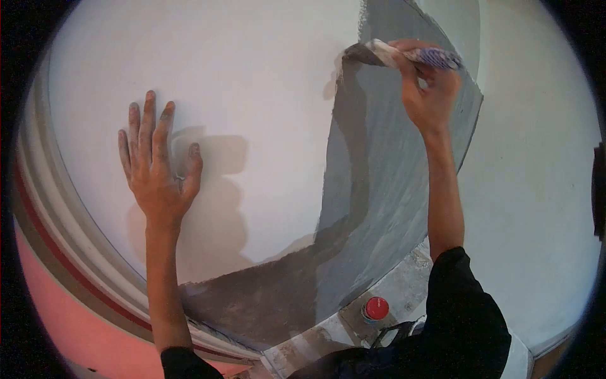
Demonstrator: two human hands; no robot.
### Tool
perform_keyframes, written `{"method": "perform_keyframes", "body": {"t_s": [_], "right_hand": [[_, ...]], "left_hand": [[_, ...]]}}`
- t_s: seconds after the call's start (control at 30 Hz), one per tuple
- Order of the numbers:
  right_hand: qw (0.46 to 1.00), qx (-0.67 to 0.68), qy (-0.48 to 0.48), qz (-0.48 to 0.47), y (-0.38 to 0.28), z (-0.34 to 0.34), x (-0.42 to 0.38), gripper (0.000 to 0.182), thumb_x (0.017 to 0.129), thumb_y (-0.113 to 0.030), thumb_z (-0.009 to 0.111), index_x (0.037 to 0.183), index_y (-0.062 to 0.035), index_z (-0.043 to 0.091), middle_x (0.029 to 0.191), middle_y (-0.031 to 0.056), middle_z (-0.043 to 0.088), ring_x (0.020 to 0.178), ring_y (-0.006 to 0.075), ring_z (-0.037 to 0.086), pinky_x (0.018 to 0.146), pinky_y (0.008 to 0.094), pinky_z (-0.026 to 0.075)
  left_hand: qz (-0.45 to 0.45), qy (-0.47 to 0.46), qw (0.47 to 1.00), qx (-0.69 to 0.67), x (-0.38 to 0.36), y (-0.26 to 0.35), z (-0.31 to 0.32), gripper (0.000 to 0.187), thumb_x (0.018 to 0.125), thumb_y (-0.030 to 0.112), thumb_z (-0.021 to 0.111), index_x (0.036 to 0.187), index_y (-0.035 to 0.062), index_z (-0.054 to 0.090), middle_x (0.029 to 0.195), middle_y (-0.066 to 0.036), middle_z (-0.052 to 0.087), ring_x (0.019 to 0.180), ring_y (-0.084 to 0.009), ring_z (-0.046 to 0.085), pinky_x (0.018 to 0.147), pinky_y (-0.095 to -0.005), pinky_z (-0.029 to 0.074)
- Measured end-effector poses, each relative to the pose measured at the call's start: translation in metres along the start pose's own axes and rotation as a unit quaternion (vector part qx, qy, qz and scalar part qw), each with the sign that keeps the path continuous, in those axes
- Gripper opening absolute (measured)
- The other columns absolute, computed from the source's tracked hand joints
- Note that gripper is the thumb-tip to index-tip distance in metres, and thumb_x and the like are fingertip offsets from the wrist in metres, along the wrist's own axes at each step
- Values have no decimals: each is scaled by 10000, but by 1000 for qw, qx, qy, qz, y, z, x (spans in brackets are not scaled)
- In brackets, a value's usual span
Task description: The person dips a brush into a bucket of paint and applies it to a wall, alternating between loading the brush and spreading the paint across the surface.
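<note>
At upper right, our right hand (429, 88) pinches a paint-smeared brush (382, 55) against grey paint (391, 126); our left hand (159, 167), fingers spread, is at left over the white wall (265, 114).

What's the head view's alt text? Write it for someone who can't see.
A person's right hand holds a paintbrush to the edge of gray paint on a white wall, left hand spread over the white part. Below is a red-topped container.
</note>
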State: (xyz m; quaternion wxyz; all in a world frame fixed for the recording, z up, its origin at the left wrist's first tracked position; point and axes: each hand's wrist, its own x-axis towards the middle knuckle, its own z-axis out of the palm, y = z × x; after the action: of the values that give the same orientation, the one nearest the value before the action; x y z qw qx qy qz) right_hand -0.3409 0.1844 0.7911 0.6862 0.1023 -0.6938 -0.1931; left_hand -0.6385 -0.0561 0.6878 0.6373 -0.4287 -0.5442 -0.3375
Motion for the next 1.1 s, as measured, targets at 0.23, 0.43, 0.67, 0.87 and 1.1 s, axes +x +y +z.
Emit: {"method": "perform_keyframes", "body": {"t_s": [0.23,0.43,0.67,0.87,1.1], "right_hand": [[998,50,-3,31,-18,-4,-21,114,878,66,651,977,12,635,975,135,720,845,165,707,681,254,594],[1000,17,4,12,-21,-4,-15,123,879,68,646,988,13,629,979,132,722,824,163,709,666,248,589],[998,41,-35,26,-27,5,-14,134,873,81,643,985,12,625,961,126,720,842,181,714,677,271,602],[998,36,-41,17,-37,2,-11,98,865,83,646,947,31,632,945,130,718,869,195,708,700,283,604],[995,54,-30,75,-41,-1,-20,88,869,82,642,938,29,649,950,135,719,867,203,711,693,281,604]], "left_hand": [[-3,0,1000,2,1,0,1,644,799,223,664,1417,229,485,1539,-45,402,1449,-286,312,1173,-570,213],[1,4,1000,5,1,-1,1,630,809,241,666,1413,231,488,1539,-41,402,1450,-285,309,1179,-556,211],[-7,-4,1000,5,1,-1,0,642,799,225,676,1412,235,487,1549,-38,386,1447,-288,314,1178,-563,210],[-7,3,1000,-9,3,-1,0,649,796,200,683,1413,238,486,1545,-39,392,1443,-296,323,1173,-572,217],[-4,1,1000,-14,2,0,0,645,806,198,681,1418,234,482,1545,-44,393,1445,-302,317,1166,-568,226]]}}
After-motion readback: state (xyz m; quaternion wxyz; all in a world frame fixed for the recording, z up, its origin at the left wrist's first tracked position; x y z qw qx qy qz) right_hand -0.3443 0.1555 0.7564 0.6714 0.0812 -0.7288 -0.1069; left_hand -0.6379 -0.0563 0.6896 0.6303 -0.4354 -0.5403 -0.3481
